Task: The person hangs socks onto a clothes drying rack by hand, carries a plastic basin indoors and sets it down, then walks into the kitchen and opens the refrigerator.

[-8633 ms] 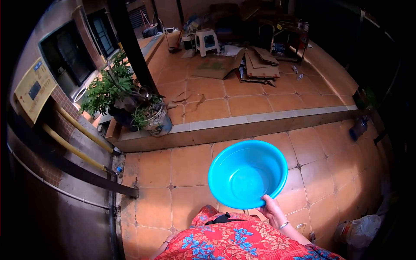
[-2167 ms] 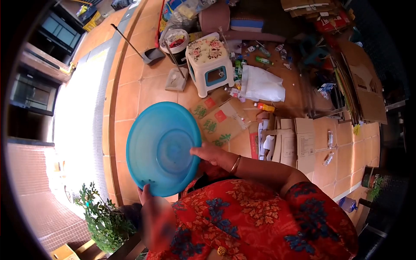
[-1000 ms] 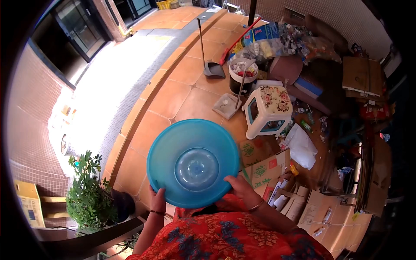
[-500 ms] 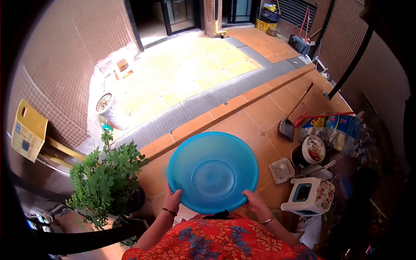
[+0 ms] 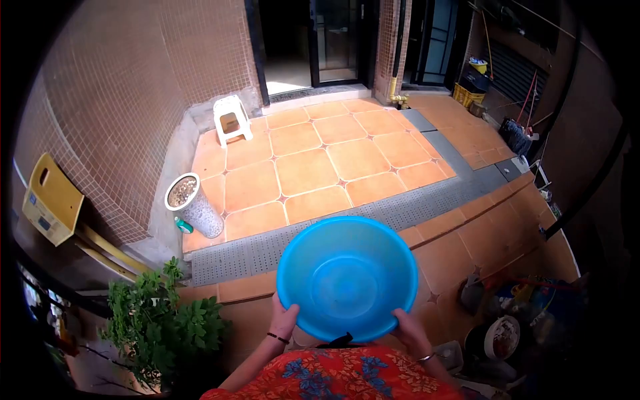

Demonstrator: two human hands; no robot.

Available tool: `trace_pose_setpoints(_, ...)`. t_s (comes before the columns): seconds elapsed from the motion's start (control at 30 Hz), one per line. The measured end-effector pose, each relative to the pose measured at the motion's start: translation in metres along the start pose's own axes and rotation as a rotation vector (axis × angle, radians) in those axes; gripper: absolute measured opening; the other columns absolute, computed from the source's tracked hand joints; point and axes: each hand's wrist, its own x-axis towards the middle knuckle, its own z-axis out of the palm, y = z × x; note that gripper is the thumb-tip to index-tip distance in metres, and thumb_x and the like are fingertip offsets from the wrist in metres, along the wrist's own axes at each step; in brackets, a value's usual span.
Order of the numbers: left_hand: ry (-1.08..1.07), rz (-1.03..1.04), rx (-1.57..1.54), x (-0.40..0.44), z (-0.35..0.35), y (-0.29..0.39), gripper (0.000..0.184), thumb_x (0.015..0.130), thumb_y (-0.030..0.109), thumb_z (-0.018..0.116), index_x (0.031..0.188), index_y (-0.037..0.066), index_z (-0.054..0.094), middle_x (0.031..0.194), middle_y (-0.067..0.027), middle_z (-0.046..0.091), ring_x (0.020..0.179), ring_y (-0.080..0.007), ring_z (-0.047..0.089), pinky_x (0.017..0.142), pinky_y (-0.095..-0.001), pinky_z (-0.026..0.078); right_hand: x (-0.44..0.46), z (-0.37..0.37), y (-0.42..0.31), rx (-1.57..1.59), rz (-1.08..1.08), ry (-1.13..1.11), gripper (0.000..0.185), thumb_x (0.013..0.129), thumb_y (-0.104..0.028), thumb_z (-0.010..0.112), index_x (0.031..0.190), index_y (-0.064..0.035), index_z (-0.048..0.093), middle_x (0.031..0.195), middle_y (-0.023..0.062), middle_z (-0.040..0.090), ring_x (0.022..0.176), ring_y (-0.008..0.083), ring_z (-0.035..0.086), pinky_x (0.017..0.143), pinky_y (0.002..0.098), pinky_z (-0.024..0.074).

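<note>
A large round blue plastic basin is held out in front of my body, its open top facing up toward me. Nothing shows inside it. My left hand grips the near left rim, thumb over the edge and fingers hidden below. On the near right rim, my right hand is closed the same way. A dark bracelet circles the left wrist and a silvery bangle the right. Below the basin, the red patterned clothing covers my front.
A grey drain grating and low step cross ahead. A white stool and a tall speckled pot stand left. A leafy plant is near left. At right lie a bucket, dustpan and bags. A dark doorway opens beyond.
My view has lifted and moved forward, so the sunlit tiles, stool and doors show more fully. The clutter on the right sits lower and darker. Both hands keep hold of the basin.
</note>
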Motion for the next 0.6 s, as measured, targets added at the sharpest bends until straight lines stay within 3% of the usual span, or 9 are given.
trace_pose_setpoints(0.13,0.079,0.111,0.115,0.092,0.012,0.037,0.06,0.074,0.001,0.05,0.129,0.004,0.026,0.115,-0.0124,0.045,0.103,-0.0206,0.047,0.087,-0.0338,0.042,0.096,0.026,-0.091,-0.134,-0.014,-0.049,0.039,0.08,-0.013,0.049,0.115,0.004,0.043,0.102,0.0133,0.054,0.089,0.0246,0.059,0.074,0.0401,0.054)
trace_pose_setpoints(0.3,0.226,0.105,0.08,0.158,0.014,0.076,0.056,0.075,0.002,0.05,0.126,0.003,0.027,0.112,-0.0127,0.046,0.1,-0.0202,0.048,0.085,-0.0327,0.043,0.182,0.092,-0.163,-0.158,0.017,-0.178,0.04,0.082,-0.014,0.054,0.115,0.0052,0.044,0.102,0.015,0.057,0.085,0.0241,0.062,0.071,0.0381,0.0559)
trace_pose_setpoints(0.5,0.371,-0.029,-0.01,0.274,-0.009,0.074,0.053,0.075,0.003,0.05,0.124,0.002,0.03,0.109,-0.0125,0.047,0.096,-0.02,0.05,0.082,-0.0318,0.044,0.318,0.15,-0.197,-0.372,0.129,-0.066,0.038,0.082,-0.021,0.058,0.108,0.0049,0.05,0.095,0.012,0.06,0.078,0.0195,0.063,0.061,0.0311,0.0558)
trace_pose_setpoints(0.6,0.41,-0.053,0.024,0.338,-0.022,0.11,0.053,0.074,0.003,0.05,0.123,0.001,0.03,0.108,-0.0121,0.047,0.096,-0.0199,0.05,0.081,-0.0319,0.044,0.339,0.211,-0.26,-0.377,0.185,-0.012,0.035,0.082,-0.018,0.056,0.105,0.0078,0.051,0.091,0.0131,0.06,0.072,0.0179,0.063,0.058,0.0277,0.0562)
